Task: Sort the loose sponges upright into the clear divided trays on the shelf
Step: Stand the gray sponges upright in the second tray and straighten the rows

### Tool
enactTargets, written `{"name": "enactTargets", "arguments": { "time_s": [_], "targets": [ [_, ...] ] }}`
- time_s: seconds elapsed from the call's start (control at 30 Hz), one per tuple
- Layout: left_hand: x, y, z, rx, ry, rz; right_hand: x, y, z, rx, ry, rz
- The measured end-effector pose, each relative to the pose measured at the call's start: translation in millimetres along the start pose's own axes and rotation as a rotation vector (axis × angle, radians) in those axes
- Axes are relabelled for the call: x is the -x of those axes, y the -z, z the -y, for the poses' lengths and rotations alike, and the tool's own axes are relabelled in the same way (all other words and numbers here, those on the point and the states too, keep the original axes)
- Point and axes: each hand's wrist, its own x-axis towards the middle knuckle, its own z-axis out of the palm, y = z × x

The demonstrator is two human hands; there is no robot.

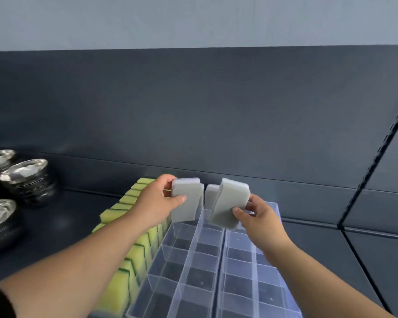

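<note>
Two clear trays stand side by side on the dark shelf (62,216), long sides touching. The left tray (194,255) and the right tray (253,267) are each split into two rows of small square cells, and in the near cells only the dark shelf shows through the bottom. Just left of the left tray stands a long row of yellow sponges (133,260), upright and packed close, each with a dark green edge; if they sit in a tray of their own, I cannot tell.

Both hands are held above the far end of the trays. The left hand (156,203) pinches a gray sponge (185,200), thumb on the front face and fingers over the top, and the sponge is upright. The right hand (260,216) pinches another gray sponge (228,203), tilted to the right. Behind each one a further gray piece shows, (202,191) and (211,193); whether these are held or already stand in far cells, I cannot tell.

At the far left of the shelf are stacks of steel bowls (25,177).
</note>
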Motion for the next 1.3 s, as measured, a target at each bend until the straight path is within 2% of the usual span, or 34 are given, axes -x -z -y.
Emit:
{"name": "enactTargets", "arguments": {
  "time_s": [0.17,0.4,0.53,0.73,0.87,1.07,1.3],
  "targets": [
    [-30.7,4.2,20.8,-0.058,-0.045,0.186,-10.3,-36.0,-1.9,0.154,-0.053,-0.077],
    [-51.9,4.6,24.9,-0.174,-0.146,0.269,-18.6,-56.5,-5.1,0.309,-0.097,-0.156],
    [-52.9,2.5,25.1,-0.360,-0.171,0.405,-19.8,-60.0,-4.3,0.372,-0.099,-0.214],
    [-46.6,-0.6,25.6,-0.640,-0.215,0.542,-24.2,-66.4,-10.9,0.520,-0.106,-0.172],
    [-44.9,-5.1,25.9,-0.691,-0.273,0.539,-24.3,-66.1,-9.1,0.554,-0.116,-0.204],
    [-37.8,3.5,4.7,-0.697,-0.314,0.427,-3.4,-52.6,-5.8,0.526,-0.081,-0.272],
    [15.2,-31.1,-45.9,-0.579,-0.455,0.366,62.1,11.4,-14.0,0.502,-0.071,-0.359]
  ]
}}
